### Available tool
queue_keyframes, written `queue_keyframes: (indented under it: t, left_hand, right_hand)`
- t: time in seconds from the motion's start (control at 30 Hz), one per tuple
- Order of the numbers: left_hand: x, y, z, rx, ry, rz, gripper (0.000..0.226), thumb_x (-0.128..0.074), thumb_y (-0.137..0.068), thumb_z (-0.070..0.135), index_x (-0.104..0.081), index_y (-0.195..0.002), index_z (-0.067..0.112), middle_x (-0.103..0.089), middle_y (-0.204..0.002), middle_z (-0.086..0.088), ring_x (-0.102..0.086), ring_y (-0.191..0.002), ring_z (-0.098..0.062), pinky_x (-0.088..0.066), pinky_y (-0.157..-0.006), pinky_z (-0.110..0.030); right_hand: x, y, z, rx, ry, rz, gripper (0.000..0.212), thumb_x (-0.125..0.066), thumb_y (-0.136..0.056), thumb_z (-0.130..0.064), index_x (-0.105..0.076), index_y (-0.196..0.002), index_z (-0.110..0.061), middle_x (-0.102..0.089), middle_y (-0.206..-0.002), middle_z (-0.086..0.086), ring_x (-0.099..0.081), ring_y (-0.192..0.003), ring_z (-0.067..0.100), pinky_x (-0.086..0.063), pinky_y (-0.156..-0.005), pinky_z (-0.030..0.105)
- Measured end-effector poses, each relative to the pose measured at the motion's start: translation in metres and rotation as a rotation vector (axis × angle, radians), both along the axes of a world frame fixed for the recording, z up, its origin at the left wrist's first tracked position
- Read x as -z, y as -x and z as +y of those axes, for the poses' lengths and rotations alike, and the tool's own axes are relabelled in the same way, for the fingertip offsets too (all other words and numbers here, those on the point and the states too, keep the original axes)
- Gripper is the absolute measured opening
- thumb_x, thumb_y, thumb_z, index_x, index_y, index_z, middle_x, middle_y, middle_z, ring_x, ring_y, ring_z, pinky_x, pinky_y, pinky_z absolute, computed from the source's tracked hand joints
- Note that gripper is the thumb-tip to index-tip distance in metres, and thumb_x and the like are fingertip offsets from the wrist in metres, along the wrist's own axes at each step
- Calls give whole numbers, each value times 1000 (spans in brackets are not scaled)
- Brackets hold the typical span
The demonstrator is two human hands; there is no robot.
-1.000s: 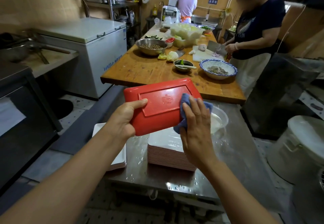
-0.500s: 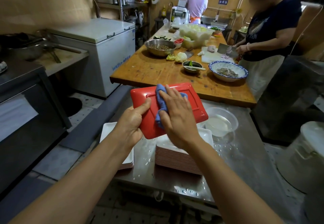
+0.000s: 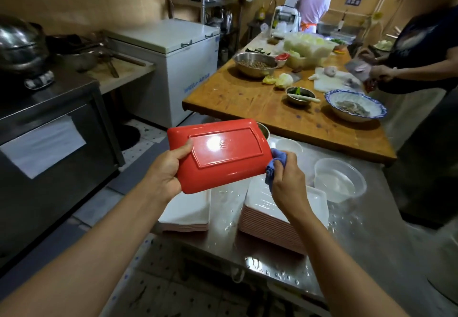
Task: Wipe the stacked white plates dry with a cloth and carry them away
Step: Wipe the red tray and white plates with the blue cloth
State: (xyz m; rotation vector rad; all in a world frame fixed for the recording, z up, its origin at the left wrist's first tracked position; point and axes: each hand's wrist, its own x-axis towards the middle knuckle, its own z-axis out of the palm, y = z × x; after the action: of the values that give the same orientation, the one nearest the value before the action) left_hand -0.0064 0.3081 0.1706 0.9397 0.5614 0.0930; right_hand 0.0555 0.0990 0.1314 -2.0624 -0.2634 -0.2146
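Left hand (image 3: 165, 173): grip clamped on red plate's (image 3: 220, 153) left edge.
Right hand (image 3: 287, 180): grip clamped on blue cloth (image 3: 273, 165) at plate's right edge.

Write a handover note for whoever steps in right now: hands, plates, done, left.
Left hand: grips the red-backed plate by its left edge, underside up, above the steel table.
Right hand: bunched around the blue cloth at the plate's right edge.
Stacks: a taller one under the right hand, a shorter one at the table's left edge.
Done: cannot tell which stack is already wiped; water drops lie on the table.
Left: finish this plate, wipe the rest, carry all away.
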Motion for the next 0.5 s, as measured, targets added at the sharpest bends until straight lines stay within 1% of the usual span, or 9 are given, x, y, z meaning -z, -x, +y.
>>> queue_keyframes:
  t: [0.1,0.17,0.2,0.23,0.3,0.33,0.4,0.47,0.5]
  left_hand:
    - [8,5,14,-39,-46,-48,7,-64,-87,18,-61,-94,18,-74,-86,-9,-69,-85,-29,-54,-64,-44]
    - [14,8,22,-75,-181,-107,13,-64,-87,17,-61,-100,18,-73,-90,-7,-71,-82,-25,-56,-66,-41]
    - [18,9,26,-91,-339,-112,15,-64,-87,17,-62,-102,18,-72,-90,-6,-70,-81,-23,-57,-69,-39]
    - [24,9,29,-100,-569,-105,13,-65,-87,17,-63,-100,17,-71,-89,-5,-69,-81,-22,-56,-72,-34]
    - [37,11,34,-71,-1042,-99,5,-68,-85,20,-65,-90,20,-68,-80,-1,-64,-74,-17,-50,-66,-26]
    - [44,12,35,-22,-1213,-109,5,-69,-85,23,-66,-87,20,-65,-77,0,-62,-71,-17,-47,-62,-25]
    - [61,16,36,105,-1493,-129,12,-68,-85,25,-70,-92,16,-61,-80,3,-61,-75,-18,-45,-62,-26]
    - [78,20,37,239,-1726,-151,17,-65,-87,18,-70,-102,11,-62,-92,-3,-60,-87,-22,-48,-72,-30]
    - [85,21,38,305,-1796,-158,19,-61,-88,14,-70,-105,10,-63,-98,-7,-59,-93,-25,-49,-75,-34]
  right_hand:
    - [2,4,12,-4,5,28,27,-35,-99,-14,-50,-122,-15,-63,-103,9,-60,-83,18,-40,-66,19]
    - [-2,7,21,-37,-55,29,25,-34,-100,-13,-51,-117,-17,-61,-84,2,-57,-68,3,-38,-54,11]
    - [-5,10,25,-73,-107,48,24,-34,-100,-12,-51,-114,-21,-58,-74,-2,-56,-58,-2,-37,-46,7]
    - [-6,11,29,-101,-133,62,24,-33,-100,-11,-49,-111,-25,-56,-68,-5,-55,-50,-4,-37,-42,6]
    - [-9,12,35,-136,-145,78,24,-33,-101,-10,-48,-108,-27,-54,-66,-9,-53,-46,-7,-37,-40,5]
    - [-9,13,37,-156,-151,87,23,-33,-101,-11,-47,-107,-28,-54,-67,-10,-54,-48,-8,-38,-41,5]
    - [-6,15,38,-183,-139,97,20,-33,-102,-13,-47,-108,-27,-55,-71,-11,-57,-53,-9,-40,-43,4]
    - [-1,17,38,-181,-117,100,20,-33,-102,-14,-47,-110,-25,-56,-73,-11,-57,-57,-9,-40,-45,4]
    - [2,17,38,-172,-97,97,20,-33,-102,-14,-48,-110,-24,-57,-74,-10,-57,-58,-9,-40,-46,4]
